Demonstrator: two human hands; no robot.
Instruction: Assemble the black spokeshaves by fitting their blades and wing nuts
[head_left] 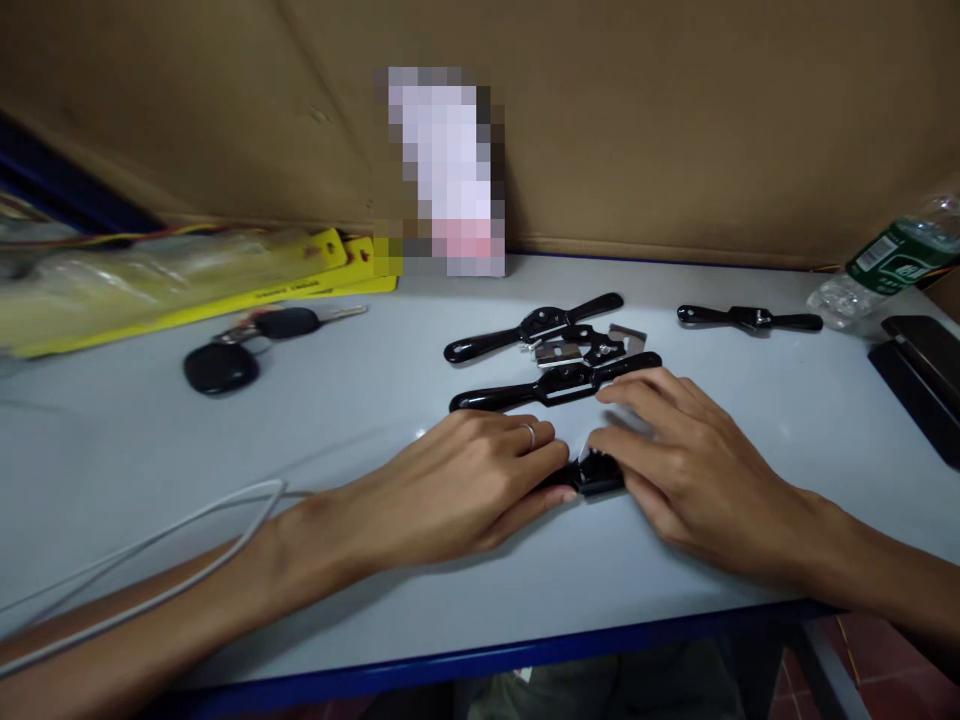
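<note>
A black spokeshave (600, 478) lies low over the table between my hands. My left hand (480, 480), with a ring on one finger, is closed around its left handle. Bent over its right side is my right hand (697, 470), index finger and thumb at the middle part by the blade; the right handle is hidden beneath that hand. Just beyond lie two black spokeshave bodies, a nearer one (566, 382) and a farther one (544, 325). Loose metal blades (559, 353) and a black cap piece (602, 348) rest between them.
Another spokeshave (750, 318) with fittings lies at the back right, near a plastic bottle (892, 255) and a dark flat case (922, 385). Keys with a black fob (221, 368) and yellow-backed packaging (225, 285) are left. A white cable (247, 500) crosses my left forearm.
</note>
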